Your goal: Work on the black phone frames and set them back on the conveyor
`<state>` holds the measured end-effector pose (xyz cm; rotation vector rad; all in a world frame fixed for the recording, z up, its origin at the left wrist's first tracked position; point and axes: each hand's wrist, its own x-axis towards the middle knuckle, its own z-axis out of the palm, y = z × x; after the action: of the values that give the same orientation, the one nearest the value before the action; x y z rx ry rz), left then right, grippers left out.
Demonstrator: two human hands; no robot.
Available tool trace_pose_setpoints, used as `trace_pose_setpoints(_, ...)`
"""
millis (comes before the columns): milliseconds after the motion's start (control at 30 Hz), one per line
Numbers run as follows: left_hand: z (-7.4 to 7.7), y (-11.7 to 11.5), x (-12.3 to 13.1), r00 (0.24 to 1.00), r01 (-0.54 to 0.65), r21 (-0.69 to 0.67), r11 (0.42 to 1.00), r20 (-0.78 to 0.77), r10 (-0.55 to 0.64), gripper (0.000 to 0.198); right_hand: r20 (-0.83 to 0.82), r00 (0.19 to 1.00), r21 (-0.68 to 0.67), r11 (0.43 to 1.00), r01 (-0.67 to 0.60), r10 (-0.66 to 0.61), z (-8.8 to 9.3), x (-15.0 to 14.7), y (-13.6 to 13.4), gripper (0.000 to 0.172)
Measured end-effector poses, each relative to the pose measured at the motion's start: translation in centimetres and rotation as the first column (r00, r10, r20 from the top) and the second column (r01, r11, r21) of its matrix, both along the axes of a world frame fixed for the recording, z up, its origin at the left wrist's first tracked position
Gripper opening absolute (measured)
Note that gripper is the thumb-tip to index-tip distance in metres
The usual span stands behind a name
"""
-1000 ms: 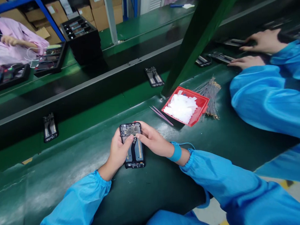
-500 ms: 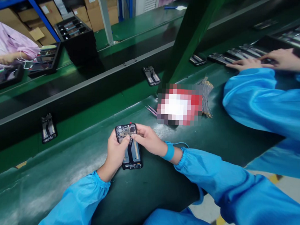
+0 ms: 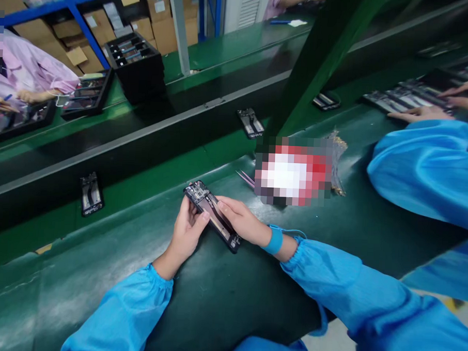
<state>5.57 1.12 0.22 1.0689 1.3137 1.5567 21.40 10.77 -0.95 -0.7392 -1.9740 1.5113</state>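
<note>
Between my two hands is an opened smartphone (image 3: 215, 214), its circuit board and a black ribbon cable showing on the upper face. My left hand (image 3: 187, 230) grips its left long edge, thumb on the near side and fingers partly hidden beneath. On the opposite edge my right hand (image 3: 244, 220) is closed, thumb resting over the frame; a blue wrist strap (image 3: 273, 240) circles that wrist. The phone lies slantwise, board end at the far left. Tweezers (image 3: 245, 178) rest beyond my right hand, by a blurred red and white item (image 3: 290, 173).
Similar phone bodies lie on the green strip ahead, one at left (image 3: 91, 194), one farther right (image 3: 250, 123). A bundle of thin cables (image 3: 338, 162) lies beside the blurred item. A co-worker's blue sleeve (image 3: 420, 163) reaches in at right. A green post (image 3: 320, 60) rises ahead.
The phone has turned from nearly upright in view to a slant, its lower end swinging right. My right hand has slid from the board end down the right edge. The view has shifted slightly.
</note>
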Motion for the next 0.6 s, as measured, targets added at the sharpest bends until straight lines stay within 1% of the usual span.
trace_pose_setpoints(100, -0.2, 0.1, 0.1, 1.0, 0.011, 0.016, 1.0, 0.026, -0.011, 0.075, -0.015, 0.999, -0.025, 0.999, -0.034, 0.033, 0.1, 0.0, 0.1, 0.053)
trace_pose_setpoints(233, -0.3, 0.1, 0.1, 0.999, 0.015, 0.015, 1.0, 0.042, -0.016, 0.076, -0.009, 0.999, -0.058, 0.998, -0.033, 0.032, 0.2, 0.1, 0.0, 0.055)
trace_pose_setpoints(400, -0.1, 0.2, -0.1, 0.999, 0.014, -0.015, 1.0, 0.041, -0.014, 0.081, -0.022, 0.999, -0.093, 0.995, -0.028, 0.026, 0.1, 0.1, 0.0, 0.053)
trace_pose_setpoints(433, -0.1, 0.2, -0.1, 0.999, 0.008, -0.032, 0.999, 0.034, -0.007, 0.079, -0.026, 1.0, -0.119, 0.993, -0.008, 0.005, 0.0, 0.1, -0.1, 0.053)
trace_pose_setpoints(500, -0.1, 0.1, 0.1, 1.0, -0.004, -0.095, 0.996, 0.014, 0.006, 0.07, -0.046, 0.995, -0.215, 0.974, 0.077, -0.089, -0.4, 0.1, -0.1, 0.053)
trace_pose_setpoints(567, -0.3, -0.1, 0.4, 0.999, 0.02, -0.166, 0.986, 0.032, -0.015, 0.062, -0.072, 0.974, -0.348, 0.921, 0.177, -0.214, -0.8, 0.1, -0.2, 0.056)
trace_pose_setpoints(600, -0.4, -0.1, 0.6, 0.997, 0.058, -0.192, 0.98, 0.064, -0.046, 0.061, -0.09, 0.964, -0.407, 0.892, 0.195, -0.252, -0.9, 0.1, -0.2, 0.058)
